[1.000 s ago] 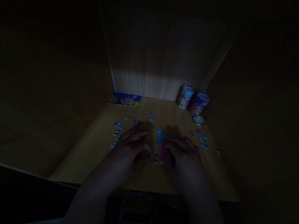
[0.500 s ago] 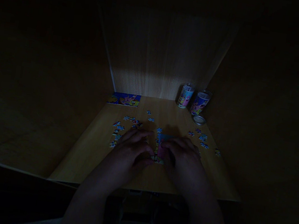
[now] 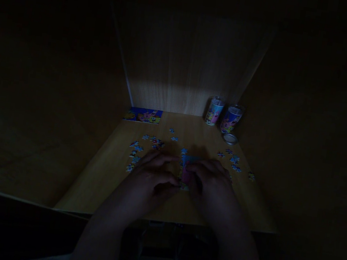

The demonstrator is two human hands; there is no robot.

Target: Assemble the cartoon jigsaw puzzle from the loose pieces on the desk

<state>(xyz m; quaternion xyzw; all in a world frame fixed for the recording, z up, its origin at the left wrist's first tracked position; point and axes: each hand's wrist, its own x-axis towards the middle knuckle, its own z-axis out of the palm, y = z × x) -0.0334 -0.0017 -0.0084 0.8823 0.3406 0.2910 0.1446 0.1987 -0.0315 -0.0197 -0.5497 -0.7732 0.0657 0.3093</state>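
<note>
A partly joined jigsaw puzzle (image 3: 187, 177), blue at the top with pink in the middle, lies flat on the wooden desk. My left hand (image 3: 153, 177) is at its lower left corner, thumb and forefinger pinched on a small puzzle piece (image 3: 179, 184) that is mostly hidden. Over the right part of the puzzle, my right hand (image 3: 210, 177) is curled, its fingertips on the surface and covering that side. A loose star-shaped piece (image 3: 184, 150) touches or nearly touches the puzzle's top left edge. Dim light blurs the fine detail.
Loose puzzle pieces (image 3: 138, 148) are scattered left of my hands, and more pieces (image 3: 234, 159) lie to the right. Two printed cans (image 3: 214, 112) stand at the back right, with a round lid (image 3: 230, 139) before them. A picture card (image 3: 144, 115) lies back left. Wooden panels enclose the desk.
My left thumb and forefinger have closed together at the puzzle's lower left corner. My right hand has stayed on the puzzle. The view has shifted very slightly.
</note>
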